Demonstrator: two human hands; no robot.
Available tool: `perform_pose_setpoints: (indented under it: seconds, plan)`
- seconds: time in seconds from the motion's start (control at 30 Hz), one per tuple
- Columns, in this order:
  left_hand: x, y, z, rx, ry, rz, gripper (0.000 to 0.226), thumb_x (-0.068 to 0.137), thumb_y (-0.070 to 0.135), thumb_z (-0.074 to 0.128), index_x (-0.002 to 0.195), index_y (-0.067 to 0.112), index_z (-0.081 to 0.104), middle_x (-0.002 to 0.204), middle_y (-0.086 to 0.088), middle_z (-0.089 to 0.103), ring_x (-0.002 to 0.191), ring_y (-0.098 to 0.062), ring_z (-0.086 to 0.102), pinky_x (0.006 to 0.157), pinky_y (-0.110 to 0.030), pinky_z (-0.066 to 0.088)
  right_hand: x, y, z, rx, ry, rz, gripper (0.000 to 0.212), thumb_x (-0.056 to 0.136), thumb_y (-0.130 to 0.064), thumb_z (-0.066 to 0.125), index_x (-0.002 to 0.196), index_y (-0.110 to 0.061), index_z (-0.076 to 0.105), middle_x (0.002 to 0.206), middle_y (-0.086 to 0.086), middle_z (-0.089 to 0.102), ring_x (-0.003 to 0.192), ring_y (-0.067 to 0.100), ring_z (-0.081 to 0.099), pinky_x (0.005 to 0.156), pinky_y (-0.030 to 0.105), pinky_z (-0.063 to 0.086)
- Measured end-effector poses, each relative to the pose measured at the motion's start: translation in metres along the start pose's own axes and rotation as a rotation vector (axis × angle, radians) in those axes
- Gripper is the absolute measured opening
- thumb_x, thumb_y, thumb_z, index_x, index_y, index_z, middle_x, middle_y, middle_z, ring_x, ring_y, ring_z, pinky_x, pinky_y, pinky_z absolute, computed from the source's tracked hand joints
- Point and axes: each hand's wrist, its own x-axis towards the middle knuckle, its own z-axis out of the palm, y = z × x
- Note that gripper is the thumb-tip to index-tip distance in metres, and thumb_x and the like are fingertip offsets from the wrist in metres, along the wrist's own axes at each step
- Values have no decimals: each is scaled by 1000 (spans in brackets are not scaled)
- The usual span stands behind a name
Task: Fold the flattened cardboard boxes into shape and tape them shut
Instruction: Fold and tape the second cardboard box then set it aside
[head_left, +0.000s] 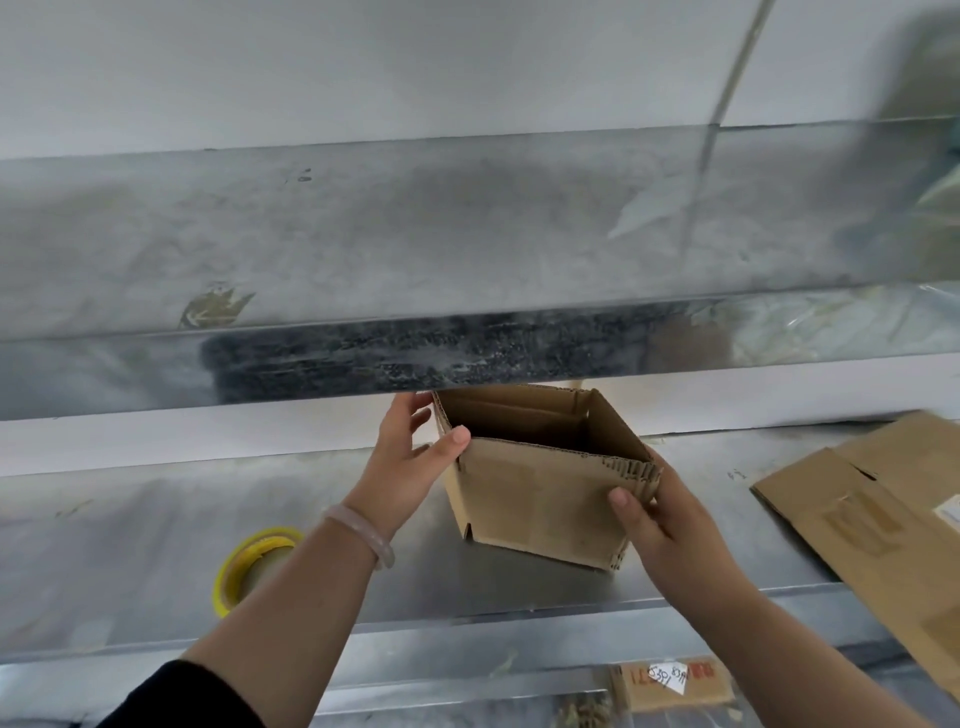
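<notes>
A small brown cardboard box (535, 499) stands opened into shape on a metal shelf (156, 545), its top open and its inside dark. My left hand (410, 457) holds its left wall, thumb hooked over the front top corner and fingers along the outside. My right hand (660, 519) grips the front right corner, thumb on the front face and fingers behind the corrugated edge. A roll of tape with a yellow core (249, 566) lies on the shelf to the left, partly hidden by my left forearm.
Flattened cardboard (872, 519) lies on the shelf at the right, reaching past the front edge. A higher metal shelf (467, 260) hangs close over the box. More cardboard with a white label (670, 680) sits on a lower level.
</notes>
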Motion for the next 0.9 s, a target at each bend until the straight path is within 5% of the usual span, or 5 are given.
perform_pose_setpoints:
  seconds: [0.13, 0.23, 0.47, 0.73, 0.9]
  plan:
    - [-5, -1, 4, 68, -48, 28, 70, 66, 63, 61, 128, 48, 33, 141, 11, 38, 127, 4, 39, 98, -24, 43, 1, 2, -7, 0, 4, 13, 59, 87, -54, 48, 143, -39, 40, 125, -29, 56, 118, -4, 51, 98, 29, 45]
    - [-21, 2, 9, 127, -103, 109, 70, 80, 46, 53, 143, 35, 25, 139, 16, 36, 120, 22, 34, 91, -3, 35, 1, 5, -12, -121, -35, 1, 65, 91, -67, 36, 151, -46, 20, 146, -18, 42, 131, 6, 43, 107, 36, 40]
    - [-37, -7, 8, 391, -208, 318, 63, 97, 61, 24, 150, 29, 18, 158, 14, 18, 145, -2, 16, 117, -19, 15, 2, 4, -23, -388, -72, -120, 82, 82, -77, 27, 153, -48, -2, 160, -27, 10, 144, -2, 20, 110, 30, 33]
    - [-36, -14, 10, 423, -196, 225, 54, 85, 80, 23, 128, 59, 46, 156, 15, 7, 141, -13, 21, 114, -47, 30, 11, -6, -30, -442, -87, -147, 78, 80, -71, 39, 150, -44, 18, 150, -13, 41, 127, 13, 51, 100, 39, 49]
    - [-38, -5, 26, 266, -160, 141, 35, 76, 85, 38, 109, 86, 26, 151, -4, 35, 140, -19, 26, 112, -53, 31, 9, -3, -29, -430, -56, -202, 72, 83, -70, 40, 146, -42, 19, 133, -6, 58, 109, 17, 63, 86, 43, 57]
